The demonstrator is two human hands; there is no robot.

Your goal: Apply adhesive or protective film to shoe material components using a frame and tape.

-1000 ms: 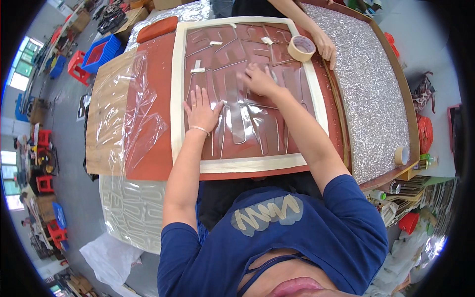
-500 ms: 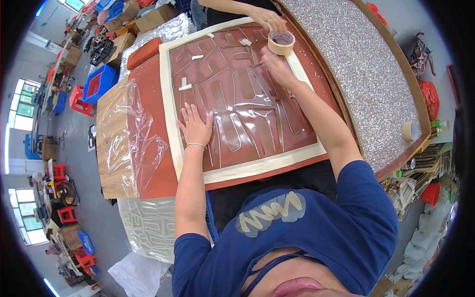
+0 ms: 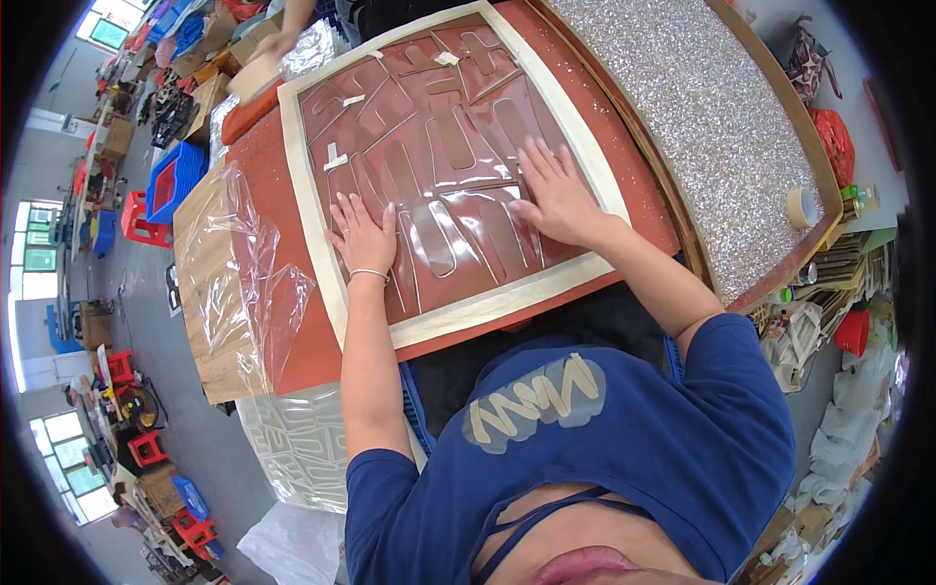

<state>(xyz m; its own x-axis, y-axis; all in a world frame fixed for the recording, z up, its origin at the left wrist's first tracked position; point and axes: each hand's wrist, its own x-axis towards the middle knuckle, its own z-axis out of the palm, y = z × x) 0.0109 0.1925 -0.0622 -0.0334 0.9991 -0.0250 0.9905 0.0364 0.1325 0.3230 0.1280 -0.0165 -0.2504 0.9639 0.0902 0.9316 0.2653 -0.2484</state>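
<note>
Closest to me, both forearms come up from the lower edge onto the red sheet (image 3: 429, 166), which lies flat on the surface (image 3: 210, 322) and has a cream tape border (image 3: 487, 304) on all sides. My left hand (image 3: 363, 237) rests palm down near the lower left part of the sheet, fingers spread wide and holding nothing. My right hand (image 3: 556, 193) presses flat near the right border, fingers also wide and a little fanned, holding nothing.

The sheet looks thin and glossy, with raised shapes under a clear film, so I judge it is light, flexible and a bit slippery under the palm. It can crease or trap air if pulled at one corner only. I would take it at the tape border, with both hands at opposite edges, and not on the shiny middle.

To the left, a loose clear film (image 3: 244, 283) lies crumpled over the wooden edge; it is very soft and will cling. To the right is a glitter board (image 3: 682, 117), with a tape roll (image 3: 801, 207) near its far right edge.

Farther away, beyond the top of the sheet, another person's hand (image 3: 276, 44) holds what seems a second tape roll (image 3: 252, 76); I cannot tell the grip exactly.
</note>
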